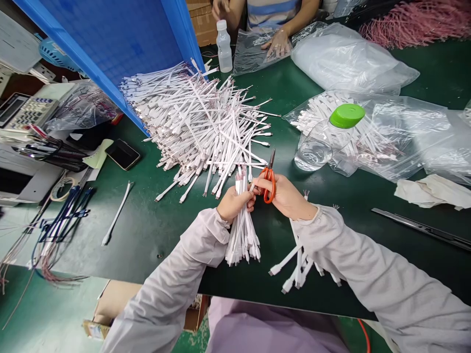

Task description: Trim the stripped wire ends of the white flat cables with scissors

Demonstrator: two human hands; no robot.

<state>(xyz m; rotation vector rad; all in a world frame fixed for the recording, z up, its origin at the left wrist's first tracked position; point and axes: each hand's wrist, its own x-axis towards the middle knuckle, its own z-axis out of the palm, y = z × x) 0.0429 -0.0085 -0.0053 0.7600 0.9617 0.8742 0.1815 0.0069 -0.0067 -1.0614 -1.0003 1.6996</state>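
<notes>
Head view: left hand (233,203) is closed round a bundle of flat white cables (243,238), held upright-ish, with fine wire ends (241,176) sticking out above the fist and plugs hanging below. Right hand (283,196) is narrow, fingers through the loops of orange-handled scissors (268,185), blades near shut and pointing away. Scissors sit just beside the wire ends, not on them.

Step in hand looks like trimming or sorting wire ends by the bundle. Judgement: next move calls for bringing the blades onto the ends while the left grip stays tight.

Bundle is over the edge of the green surface (147,240). Big loose pile of the same cables (195,122) lies ahead, with more under the right forearm (298,267). Right of that: clear bag of cables (382,132), water bottle with green cap (318,147), steel ruler (423,228). Left: calculator (31,113), phone (123,154), blue-wired bunch (62,220). Far side: a co-worker's hand (277,44) rests on a clear bag (253,51), next to a plastic bottle (223,46).
</notes>
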